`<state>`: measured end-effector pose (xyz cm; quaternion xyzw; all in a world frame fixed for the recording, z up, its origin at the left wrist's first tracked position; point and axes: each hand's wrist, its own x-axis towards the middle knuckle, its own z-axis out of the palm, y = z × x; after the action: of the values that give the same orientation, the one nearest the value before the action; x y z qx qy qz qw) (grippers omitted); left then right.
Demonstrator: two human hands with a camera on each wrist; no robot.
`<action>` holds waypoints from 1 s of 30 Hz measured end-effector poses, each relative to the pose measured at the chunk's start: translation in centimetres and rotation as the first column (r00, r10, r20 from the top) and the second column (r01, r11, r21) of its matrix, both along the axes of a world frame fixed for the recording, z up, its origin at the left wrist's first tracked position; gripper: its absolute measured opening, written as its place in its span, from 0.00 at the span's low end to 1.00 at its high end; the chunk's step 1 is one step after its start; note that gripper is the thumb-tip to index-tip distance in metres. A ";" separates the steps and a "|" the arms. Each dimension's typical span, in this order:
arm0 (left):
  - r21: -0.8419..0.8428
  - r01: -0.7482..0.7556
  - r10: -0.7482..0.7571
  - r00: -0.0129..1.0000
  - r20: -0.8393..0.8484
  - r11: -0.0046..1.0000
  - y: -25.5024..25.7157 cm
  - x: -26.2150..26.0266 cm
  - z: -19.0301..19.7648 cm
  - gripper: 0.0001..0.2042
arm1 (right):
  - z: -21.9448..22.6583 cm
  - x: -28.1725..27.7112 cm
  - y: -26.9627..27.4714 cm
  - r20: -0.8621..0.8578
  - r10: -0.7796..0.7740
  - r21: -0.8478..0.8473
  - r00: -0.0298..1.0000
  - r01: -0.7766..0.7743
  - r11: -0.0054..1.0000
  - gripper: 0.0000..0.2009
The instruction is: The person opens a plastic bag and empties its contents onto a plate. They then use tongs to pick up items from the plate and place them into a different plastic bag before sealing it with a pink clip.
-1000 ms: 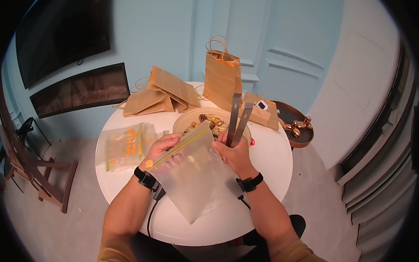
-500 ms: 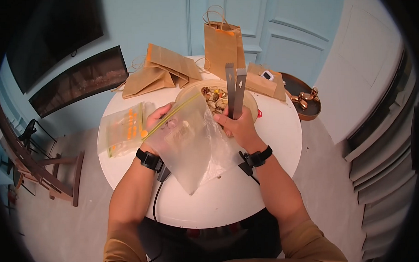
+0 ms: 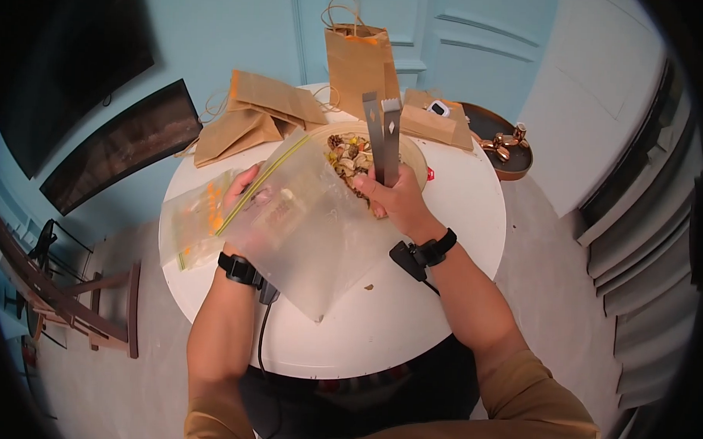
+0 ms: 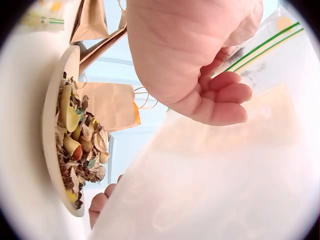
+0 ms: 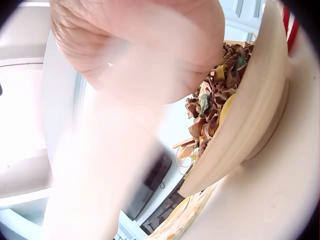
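My left hand (image 3: 240, 186) grips a clear zip bag (image 3: 296, 241) by its green-striped zip edge, fingers curled at the plastic in the left wrist view. The bag hangs tilted over the table, one corner pointing down. In my right hand (image 3: 406, 202) are grey metal tongs (image 3: 391, 136), gripped low with their toothed tips upward; the bag's right side lies close to this hand. Behind the bag stands a pale wooden bowl (image 5: 240, 130) of potpourri (image 4: 82, 145), dried slices and cones, partly hidden by bag and hand. The right wrist view is washed out across the bag.
On the white round table (image 3: 435, 261), more zip bags (image 3: 193, 214) with orange marks lie left. Brown paper bags (image 3: 270, 97) lie at the back beside an upright one (image 3: 362, 65). A small white timer (image 3: 438, 108) sits back right. A dried scrap (image 3: 368, 287) lies in front.
My head view has tilted down. The right hand with the tongs has drawn apart from the zip bag's opening, toward the bowl. The left hand keeps its grip on the bag.
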<state>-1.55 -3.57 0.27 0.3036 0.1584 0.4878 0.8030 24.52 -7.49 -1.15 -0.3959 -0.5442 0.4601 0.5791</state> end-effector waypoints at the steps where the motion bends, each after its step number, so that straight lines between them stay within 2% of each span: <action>1: 0.019 -0.014 0.013 1.000 0.009 1.000 -0.1 0.2 0.0 0.13 | -0.2 0.2 0.1 -0.003 0.003 0.012 1.000 -0.003 1.000 0.13; 3: 0.060 -0.043 0.041 0.999 0.033 0.997 -0.4 0.5 0.1 0.13 | -0.1 0.3 -0.1 0.018 0.002 0.000 1.000 -0.002 1.000 0.12; 6: 0.094 0.025 -0.036 0.993 0.113 0.995 0.7 0.3 -1.6 0.11 | 0.2 0.0 -0.3 0.048 -0.011 -0.011 0.999 0.011 1.000 0.12; 9: 0.162 -0.019 0.045 0.987 -0.157 0.987 -0.9 2.0 -0.2 0.10 | 0.6 -0.2 -0.8 0.066 0.058 0.005 0.996 -0.058 0.998 0.11; 10: 0.292 0.166 -0.111 0.975 -0.195 0.942 -0.4 1.6 -0.2 0.10 | 0.5 -0.1 -0.9 0.060 0.123 0.030 0.991 -0.125 0.992 0.10; 13: 0.267 0.275 -0.218 0.950 -0.223 0.924 -1.0 2.6 -0.5 0.11 | 1.1 -0.6 -1.6 0.085 0.217 0.044 0.973 -0.221 0.974 0.11; 17: 0.305 0.259 -0.199 0.956 -0.214 0.917 -1.7 4.5 -2.3 0.10 | 0.8 -1.7 -2.2 -0.030 0.331 -0.009 0.943 -0.332 0.943 0.13; 18: 0.351 0.223 -0.153 0.964 -0.217 0.909 -1.9 4.9 -2.4 0.11 | 0.8 -1.8 -2.2 -0.025 0.356 0.004 0.934 -0.356 0.934 0.15; 21: 0.427 0.242 -0.118 0.948 -0.296 0.871 -2.5 5.2 -2.0 0.12 | 0.1 -2.0 -2.0 -0.142 0.368 -0.016 0.919 -0.374 0.927 0.16; 24: 0.417 0.324 -0.093 0.869 -0.485 0.849 -3.1 4.5 -0.4 0.11 | 0.0 -1.9 -1.9 -0.136 0.351 -0.062 0.926 -0.362 0.930 0.16; 27: 0.438 0.283 0.056 0.786 -0.616 0.853 -4.5 5.6 0.8 0.10 | 0.9 -1.9 -2.1 -0.074 0.337 -0.154 0.939 -0.344 0.926 0.16; 30: 0.445 0.289 0.054 0.787 -0.615 0.848 -4.7 5.6 0.8 0.08 | 1.3 -1.9 -2.1 -0.102 0.362 -0.175 0.927 -0.375 0.910 0.14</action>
<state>4.00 -8.30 1.12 0.6568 0.2501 0.3355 0.6273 22.67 -9.61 0.12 -0.3243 -0.5424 0.6243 0.4592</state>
